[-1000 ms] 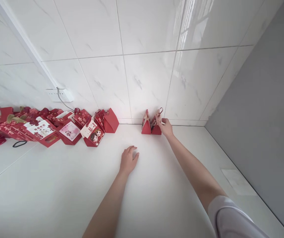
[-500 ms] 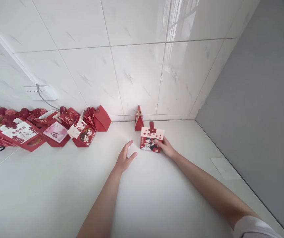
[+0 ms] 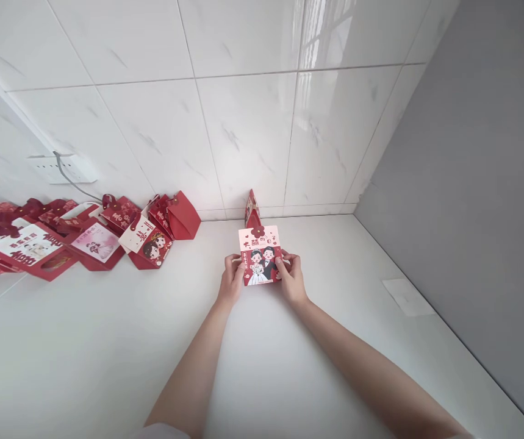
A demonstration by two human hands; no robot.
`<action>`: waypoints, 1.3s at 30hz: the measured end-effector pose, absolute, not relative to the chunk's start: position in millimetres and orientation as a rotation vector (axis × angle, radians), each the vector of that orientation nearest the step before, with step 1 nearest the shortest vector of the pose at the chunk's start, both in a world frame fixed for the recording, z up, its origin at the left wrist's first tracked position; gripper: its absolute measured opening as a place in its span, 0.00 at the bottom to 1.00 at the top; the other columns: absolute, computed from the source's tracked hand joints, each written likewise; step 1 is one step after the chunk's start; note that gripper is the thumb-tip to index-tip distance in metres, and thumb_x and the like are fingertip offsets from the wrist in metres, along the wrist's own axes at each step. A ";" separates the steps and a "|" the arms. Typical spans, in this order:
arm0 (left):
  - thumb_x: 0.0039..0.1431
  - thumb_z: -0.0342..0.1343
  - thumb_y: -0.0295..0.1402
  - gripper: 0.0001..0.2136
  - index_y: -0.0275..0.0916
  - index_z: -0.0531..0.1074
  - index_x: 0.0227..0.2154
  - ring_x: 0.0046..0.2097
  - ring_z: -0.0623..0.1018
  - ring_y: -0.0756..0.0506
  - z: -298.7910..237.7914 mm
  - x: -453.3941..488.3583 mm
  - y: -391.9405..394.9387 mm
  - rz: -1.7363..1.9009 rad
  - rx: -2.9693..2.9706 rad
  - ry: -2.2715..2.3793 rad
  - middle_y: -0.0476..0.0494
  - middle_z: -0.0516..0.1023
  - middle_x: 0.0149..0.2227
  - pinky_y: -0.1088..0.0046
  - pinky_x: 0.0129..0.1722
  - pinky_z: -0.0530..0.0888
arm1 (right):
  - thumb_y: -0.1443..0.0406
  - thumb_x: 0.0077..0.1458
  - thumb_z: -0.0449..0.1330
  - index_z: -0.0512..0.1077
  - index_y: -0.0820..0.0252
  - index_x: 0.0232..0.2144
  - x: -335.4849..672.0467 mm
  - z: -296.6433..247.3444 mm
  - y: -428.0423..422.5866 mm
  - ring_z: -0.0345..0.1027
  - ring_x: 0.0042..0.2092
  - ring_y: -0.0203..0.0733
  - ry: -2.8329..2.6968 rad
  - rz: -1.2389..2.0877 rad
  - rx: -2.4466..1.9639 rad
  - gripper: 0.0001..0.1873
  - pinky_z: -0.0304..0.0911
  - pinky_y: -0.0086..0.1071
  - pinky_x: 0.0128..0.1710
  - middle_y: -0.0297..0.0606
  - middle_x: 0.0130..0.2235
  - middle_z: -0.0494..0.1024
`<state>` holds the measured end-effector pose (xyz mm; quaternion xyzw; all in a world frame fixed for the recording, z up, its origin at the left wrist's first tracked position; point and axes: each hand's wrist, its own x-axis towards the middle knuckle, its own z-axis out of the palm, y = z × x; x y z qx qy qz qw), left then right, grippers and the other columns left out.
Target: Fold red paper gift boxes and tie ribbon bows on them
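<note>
Over mid tabletop (image 3: 106,341) | red gift box (image 3: 260,256) was held | left hand (image 3: 232,283) gripped its left edge | right hand (image 3: 291,279) gripped its right edge | second red box (image 3: 251,211) stood just beyond.

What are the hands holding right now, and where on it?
A red gift box with a cartoon couple: left hand on its lower left edge, right hand on its lower right edge.

Red gift box (image 3: 260,255) gripped by left hand (image 3: 231,283) and right hand (image 3: 291,279), second box (image 3: 252,210) just behind it, red box pile (image 3: 83,235) well left
</note>
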<state>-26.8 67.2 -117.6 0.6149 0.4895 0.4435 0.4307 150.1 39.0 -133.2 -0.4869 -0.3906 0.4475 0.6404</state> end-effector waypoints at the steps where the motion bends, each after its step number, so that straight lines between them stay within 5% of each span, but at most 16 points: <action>1: 0.62 0.46 0.50 0.19 0.43 0.61 0.48 0.38 0.78 0.45 -119.0 -27.0 68.2 1.130 1.532 1.247 0.45 0.78 0.41 0.69 0.39 0.72 | 0.48 0.56 0.57 0.63 0.54 0.38 150.0 -133.4 36.9 0.70 0.47 0.43 -0.917 1.021 -1.114 0.18 0.66 0.35 0.41 0.40 0.52 0.73; 7: 0.62 0.48 0.49 0.19 0.40 0.70 0.45 0.45 0.77 0.43 -120.5 -27.5 69.3 1.089 1.467 1.067 0.41 0.77 0.45 0.68 0.44 0.73 | 0.49 0.59 0.54 0.64 0.55 0.29 152.2 -130.8 34.0 0.66 0.37 0.41 -1.049 1.067 -1.123 0.17 0.62 0.35 0.39 0.34 0.34 0.74; 16: 0.63 0.49 0.47 0.18 0.41 0.71 0.47 0.50 0.75 0.42 -121.8 -30.3 74.2 1.097 1.396 0.977 0.40 0.75 0.48 0.66 0.50 0.72 | 0.50 0.63 0.51 0.66 0.54 0.37 158.9 -140.5 38.3 0.65 0.51 0.46 -1.225 1.045 -1.071 0.15 0.61 0.40 0.51 0.39 0.50 0.72; 25: 0.62 0.42 0.55 0.26 0.37 0.70 0.46 0.51 0.76 0.39 -117.9 -26.6 68.6 1.096 1.274 1.092 0.37 0.77 0.49 0.62 0.50 0.74 | 0.49 0.60 0.54 0.65 0.51 0.44 160.9 -131.1 34.4 0.69 0.49 0.47 -1.159 1.238 -1.042 0.16 0.66 0.42 0.48 0.39 0.49 0.74; 30: 0.63 0.41 0.55 0.27 0.37 0.71 0.45 0.51 0.76 0.39 -115.9 -25.6 66.5 1.100 1.285 1.146 0.37 0.78 0.49 0.62 0.49 0.74 | 0.52 0.57 0.59 0.58 0.46 0.59 162.9 -121.7 31.5 0.59 0.61 0.50 -1.307 1.231 -0.976 0.30 0.61 0.46 0.58 0.39 0.61 0.63; 35: 0.62 0.42 0.56 0.28 0.36 0.74 0.44 0.51 0.77 0.38 -119.1 -26.0 70.1 1.150 1.251 1.180 0.38 0.80 0.44 0.60 0.50 0.74 | 0.56 0.48 0.68 0.53 0.44 0.64 167.5 -125.3 33.4 0.46 0.67 0.52 -1.591 1.132 -0.965 0.44 0.54 0.46 0.64 0.38 0.67 0.50; 39: 0.60 0.44 0.57 0.29 0.35 0.75 0.44 0.47 0.79 0.37 -120.2 -24.9 72.4 1.161 1.181 1.154 0.37 0.81 0.43 0.60 0.46 0.76 | 0.59 0.50 0.67 0.59 0.47 0.61 166.5 -131.9 34.3 0.58 0.61 0.52 -1.635 1.061 -1.009 0.37 0.61 0.47 0.59 0.42 0.61 0.61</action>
